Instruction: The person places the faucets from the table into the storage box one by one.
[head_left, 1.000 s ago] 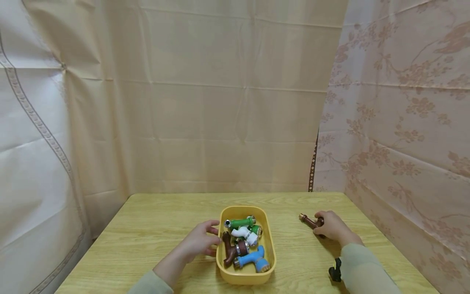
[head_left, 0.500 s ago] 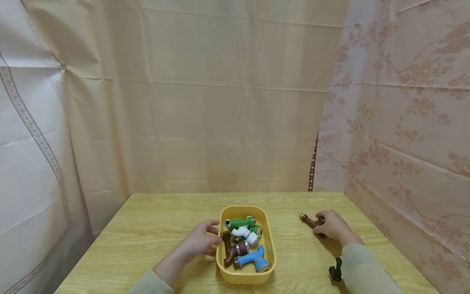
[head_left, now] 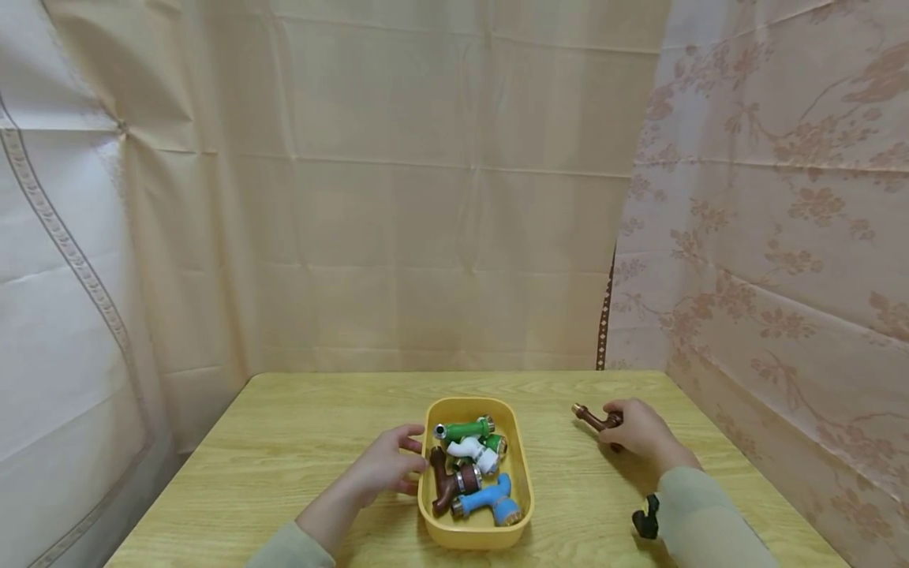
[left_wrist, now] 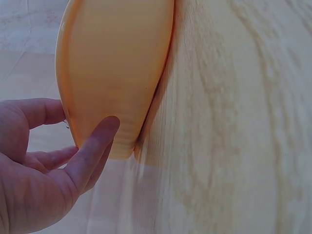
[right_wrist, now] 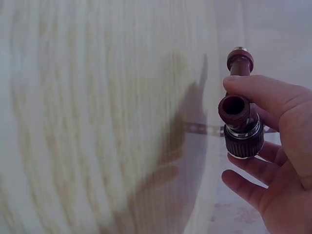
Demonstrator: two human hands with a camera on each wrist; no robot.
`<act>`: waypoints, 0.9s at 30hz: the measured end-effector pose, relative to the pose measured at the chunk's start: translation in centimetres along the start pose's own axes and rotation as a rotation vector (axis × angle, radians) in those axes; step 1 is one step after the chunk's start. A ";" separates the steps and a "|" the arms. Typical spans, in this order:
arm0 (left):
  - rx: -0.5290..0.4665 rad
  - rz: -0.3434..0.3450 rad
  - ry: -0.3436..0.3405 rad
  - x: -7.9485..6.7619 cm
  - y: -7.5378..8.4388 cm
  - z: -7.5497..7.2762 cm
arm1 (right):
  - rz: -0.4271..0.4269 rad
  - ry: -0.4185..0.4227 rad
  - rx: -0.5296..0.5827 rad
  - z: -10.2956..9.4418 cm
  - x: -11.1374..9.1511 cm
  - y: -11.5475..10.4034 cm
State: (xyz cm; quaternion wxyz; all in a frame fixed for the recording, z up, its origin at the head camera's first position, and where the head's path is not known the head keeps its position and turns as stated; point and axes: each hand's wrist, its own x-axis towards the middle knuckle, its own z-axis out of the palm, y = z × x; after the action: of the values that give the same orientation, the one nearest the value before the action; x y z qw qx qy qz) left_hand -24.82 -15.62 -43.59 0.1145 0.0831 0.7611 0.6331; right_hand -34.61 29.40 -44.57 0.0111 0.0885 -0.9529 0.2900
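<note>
My right hand [head_left: 642, 434] grips a brown tap [head_left: 594, 418] with a brass end, at the right of the table. In the right wrist view, the thumb lies along the body of this tap [right_wrist: 239, 68] and fingers are behind its ribbed knob; its shadow falls apart from it on the wood. On the left, my left hand [head_left: 387, 465] touches the yellow tray [head_left: 527, 481] at its left side. The left wrist view has fingertips [left_wrist: 109, 124] against the outer wall. Inside the tray lie a blue tap [head_left: 486, 497], a brown tap [head_left: 443, 489], a white tap [head_left: 469, 448] and green taps [head_left: 465, 430].
The tray stands on a wood-grain table [head_left: 319, 418] near its front. A beige curtain [head_left: 426, 197] hangs behind the far edge, and a floral curtain [head_left: 781, 237] hangs along the right. A black wrist mount [head_left: 646, 517] sticks out from the right sleeve.
My right hand has moved slightly up and to the left with the brown tap in its grip. The left hand and the tray have stayed where they were.
</note>
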 end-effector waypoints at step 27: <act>-0.004 -0.005 0.001 0.1 -0.2 -0.1 | -0.148 0.065 -0.077 -0.2 0.9 -5.2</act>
State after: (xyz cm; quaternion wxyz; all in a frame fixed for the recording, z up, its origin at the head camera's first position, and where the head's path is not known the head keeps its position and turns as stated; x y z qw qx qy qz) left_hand -24.99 -15.70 -43.73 0.1158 0.0808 0.7599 0.6345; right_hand -34.64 25.11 -41.50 0.0670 0.1485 -0.9533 0.2543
